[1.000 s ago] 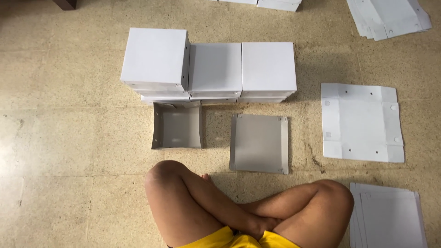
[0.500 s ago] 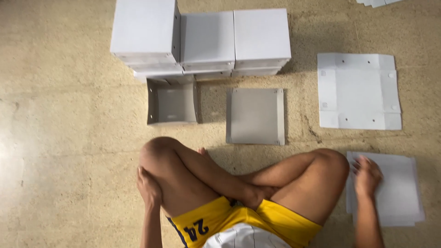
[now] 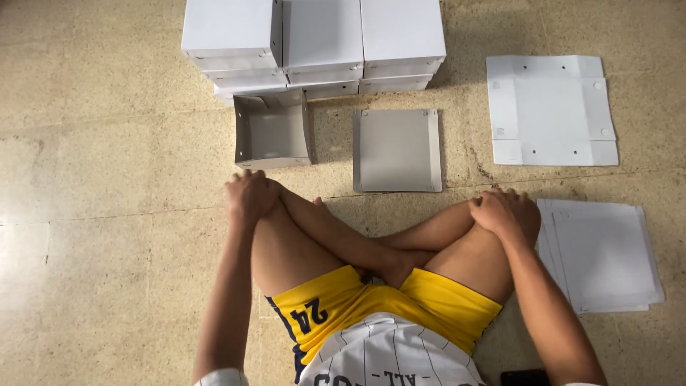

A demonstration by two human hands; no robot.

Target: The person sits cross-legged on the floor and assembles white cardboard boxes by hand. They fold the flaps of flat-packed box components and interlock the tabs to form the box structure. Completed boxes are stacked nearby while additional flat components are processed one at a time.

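Left hand (image 3: 249, 196) cupped over left knee (image 3: 268, 207), fingers curled, grasping no object. Right hand (image 3: 504, 213) cupped over right knee (image 3: 493, 236), likewise holding nothing but the knee. Legs crossed, seated on speckled stone floor (image 3: 107, 214).

Nearest to left hand: one half-formed grey box tray (image 3: 273, 131), walls raised, open side up, just beyond the left knee, touching the front of the stacked boxes. Count: 1.

Between the two hands, slightly further out: one shallow grey tray (image 3: 396, 150), low rims, lying flat on floor, apart from both knees. Count: 1.

Nearest to right hand: stack of flat white sheets (image 3: 604, 254), just beside right knee, toward right edge of floor in view. Several layered edges visible; exact count cannot be told.

Beyond that stack, toward far right: one unfolded white box blank (image 3: 550, 111), flat, notched corners, small holes along flaps. Count: 1.

Far edge of view: finished white boxes (image 3: 321, 39), closed lids, three columns side by side, touching. Left column at least three high, other two at least two high; tops cut off by frame.
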